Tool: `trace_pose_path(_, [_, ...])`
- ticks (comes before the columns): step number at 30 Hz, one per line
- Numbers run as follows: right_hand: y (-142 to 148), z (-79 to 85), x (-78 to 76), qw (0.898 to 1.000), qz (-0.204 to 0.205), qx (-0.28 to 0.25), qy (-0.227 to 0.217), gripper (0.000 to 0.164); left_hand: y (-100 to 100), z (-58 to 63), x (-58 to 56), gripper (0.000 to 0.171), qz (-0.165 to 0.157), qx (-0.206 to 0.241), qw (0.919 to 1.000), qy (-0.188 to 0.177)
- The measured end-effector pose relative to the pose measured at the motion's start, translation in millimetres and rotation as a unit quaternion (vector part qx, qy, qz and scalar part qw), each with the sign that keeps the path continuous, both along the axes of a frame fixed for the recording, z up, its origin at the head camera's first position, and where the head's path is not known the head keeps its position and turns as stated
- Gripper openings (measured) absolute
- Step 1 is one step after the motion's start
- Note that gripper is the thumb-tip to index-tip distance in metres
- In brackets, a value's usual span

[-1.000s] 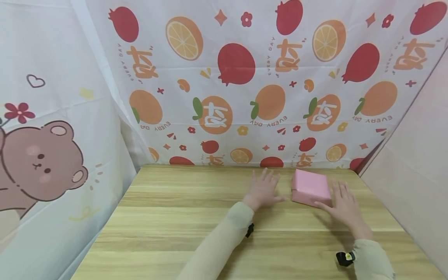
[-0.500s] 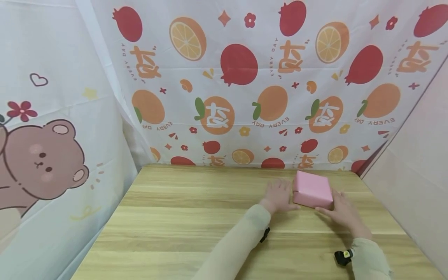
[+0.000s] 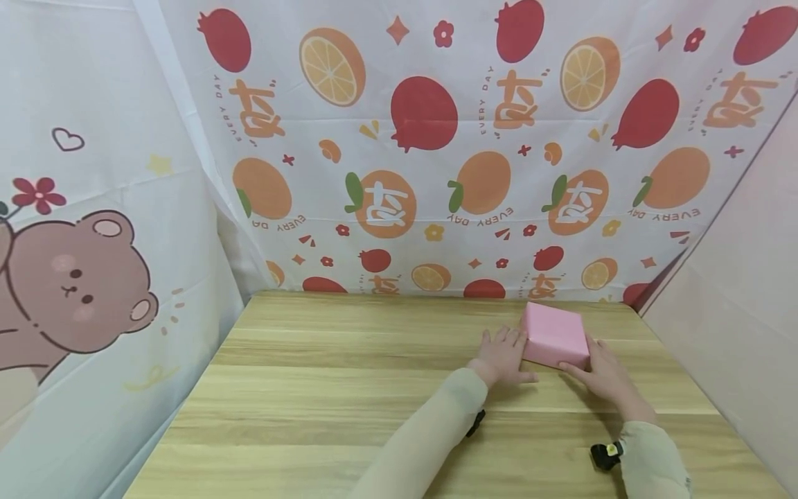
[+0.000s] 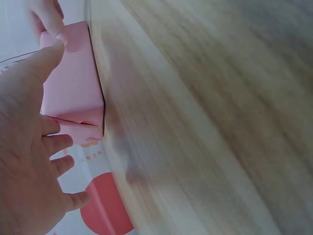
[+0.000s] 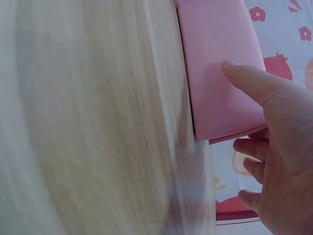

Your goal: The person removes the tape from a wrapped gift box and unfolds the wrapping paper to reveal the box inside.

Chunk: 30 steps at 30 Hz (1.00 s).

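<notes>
A pink wrapped box (image 3: 555,333) sits toward the back right of the wooden table. My left hand (image 3: 503,357) is at its left end, fingers spread and the fingertips right at the side, thumb pointing right along the front. In the left wrist view, a fold in the wrapping (image 4: 73,122) shows on the end near those fingers. My right hand (image 3: 605,374) is at the box's right end. In the right wrist view, the right thumb (image 5: 244,78) lies across the front face, with the other fingers (image 5: 252,149) spread loosely beside the end.
The wooden table (image 3: 299,402) ends at a fruit-print cloth (image 3: 349,132) hanging right behind the box. A white cloth with a bear print (image 3: 81,284) hangs on the left, and a plain pale cloth (image 3: 742,298) on the right.
My left hand has moved right, from a spot apart from the box to its left end. The right hand has closed in slightly on the right end. The box stays about where it was.
</notes>
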State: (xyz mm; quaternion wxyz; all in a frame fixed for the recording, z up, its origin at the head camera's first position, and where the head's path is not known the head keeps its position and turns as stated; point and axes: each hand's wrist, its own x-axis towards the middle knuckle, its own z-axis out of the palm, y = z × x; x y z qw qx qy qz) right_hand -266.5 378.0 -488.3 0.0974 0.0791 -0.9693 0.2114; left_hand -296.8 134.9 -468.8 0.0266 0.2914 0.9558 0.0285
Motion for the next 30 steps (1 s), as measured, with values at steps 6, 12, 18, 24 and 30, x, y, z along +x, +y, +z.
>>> trace_pose_path(6, [-4.0,2.2,2.6,1.0,0.01,-0.006,0.01,0.095,-4.2,2.8,3.1,0.095,-0.011,0.005,0.9999,-0.007])
trace_pose_path(12, [-9.6,6.7,6.2,1.0,0.013,-0.012,0.007,0.094,-5.5,4.4,5.2,0.096,-0.013,-0.001,0.9999,-0.008])
trace_pose_path(18, [-13.0,8.5,10.7,1.0,0.01,0.001,0.01,0.092,-8.7,7.4,9.7,0.097,-0.014,-0.011,0.9998,-0.01])
trace_pose_path(24, [-16.9,7.4,14.4,0.999,0.02,0.012,0.026,0.088,-15.3,13.1,17.5,0.096,-0.01,-0.034,0.9993,0.013])
trace_pose_path(30, [-23.5,6.3,17.4,0.999,0.028,0.007,0.022,0.088,-22.2,16.4,23.5,0.098,-0.004,-0.047,0.9986,0.024])
